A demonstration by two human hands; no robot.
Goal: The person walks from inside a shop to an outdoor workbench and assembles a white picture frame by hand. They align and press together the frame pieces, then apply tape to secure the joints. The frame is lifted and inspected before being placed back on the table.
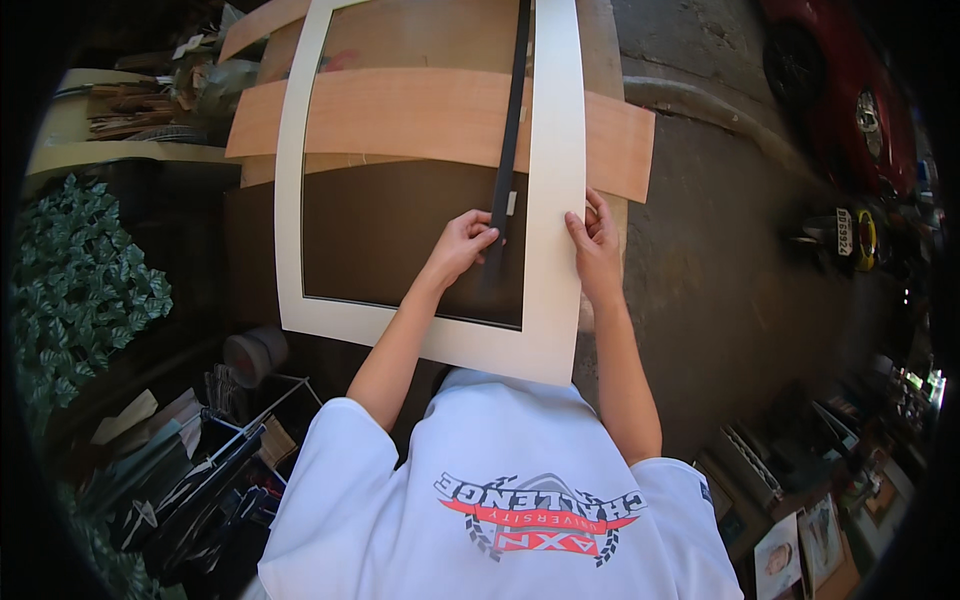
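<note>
A large white rectangular frame point(555, 130) lies in front of me, its near end close to my body. Over its opening, near the right side, runs a long thin black strip point(514, 110). My left hand point(462, 245) pinches this strip near its lower end between thumb and fingers. Beside the strip shows a small pale tag point(511, 204). On the frame's right edge is my right hand point(600, 250), thumb on top and the other fingers along the outer side, partly hidden. I cannot tell whether glass fills the opening.
Light wooden boards point(620, 145) lie crosswise beneath the frame. Leafy green plants point(85, 290) stand at the left, with piled scraps point(140, 110) beyond. A red car point(850, 90) is at the far right; pictures point(780, 560) lean at the lower right.
</note>
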